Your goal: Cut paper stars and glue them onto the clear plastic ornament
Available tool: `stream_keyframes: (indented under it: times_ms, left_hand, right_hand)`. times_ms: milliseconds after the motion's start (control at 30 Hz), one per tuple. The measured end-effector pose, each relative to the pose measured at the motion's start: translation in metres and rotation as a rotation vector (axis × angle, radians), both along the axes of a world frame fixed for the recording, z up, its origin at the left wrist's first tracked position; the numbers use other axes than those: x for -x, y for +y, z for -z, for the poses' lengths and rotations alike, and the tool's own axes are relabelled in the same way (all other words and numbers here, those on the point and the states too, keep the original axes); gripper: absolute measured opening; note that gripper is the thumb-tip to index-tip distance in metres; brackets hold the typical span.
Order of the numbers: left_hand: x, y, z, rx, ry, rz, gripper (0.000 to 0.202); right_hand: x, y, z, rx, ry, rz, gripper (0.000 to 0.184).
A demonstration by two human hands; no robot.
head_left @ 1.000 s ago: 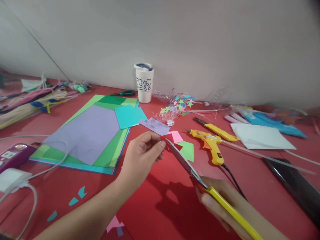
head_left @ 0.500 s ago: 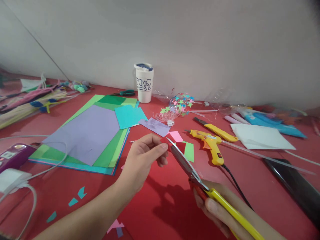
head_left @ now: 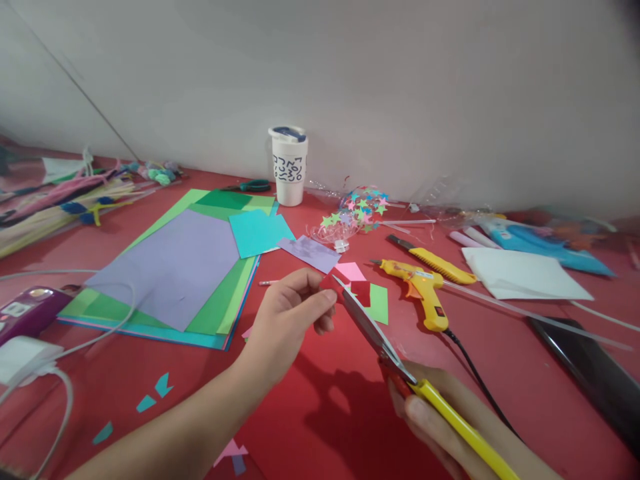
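Between the thumb and fingers of my left hand [head_left: 295, 310] is a small piece of red paper [head_left: 328, 283], held up above the table. My right hand [head_left: 430, 413] grips a pair of scissors [head_left: 373, 327] with yellow and red handles. The blades point up and left, their tips at the red paper beside my left fingertips. Just beyond the blades are a pink paper piece [head_left: 351, 271], a green piece [head_left: 379, 303] and a lilac piece [head_left: 311, 253]. A bundle of small coloured stars [head_left: 363, 207] lies behind them.
Right of the scissors lie a yellow glue gun [head_left: 417, 287], a utility knife [head_left: 435, 260] and a black phone [head_left: 590, 380]. On the left are stacked coloured sheets [head_left: 175, 273], a white charger [head_left: 30, 360] and blue scraps [head_left: 146, 403]. A white tumbler [head_left: 290, 167] stands by the wall.
Both hands stay nearly in place. The scissors have shifted very slightly, and the red paper beside the blades sits a little differently.
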State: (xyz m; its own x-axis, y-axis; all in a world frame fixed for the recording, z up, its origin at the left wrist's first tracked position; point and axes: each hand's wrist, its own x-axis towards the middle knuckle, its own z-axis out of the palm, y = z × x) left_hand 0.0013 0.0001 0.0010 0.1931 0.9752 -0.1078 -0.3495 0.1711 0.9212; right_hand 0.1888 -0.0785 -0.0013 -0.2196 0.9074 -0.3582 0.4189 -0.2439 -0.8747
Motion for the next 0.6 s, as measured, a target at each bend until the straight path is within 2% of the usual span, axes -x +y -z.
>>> stream_keyframes:
  times_ms: [600]
  left_hand:
    - [0.0014,0.0004,-0.004,-0.036,0.108,-0.003,0.011]
  right_hand:
    - [0.0026,0.0012,-0.0015,-0.004,-0.006,0.038,0.063]
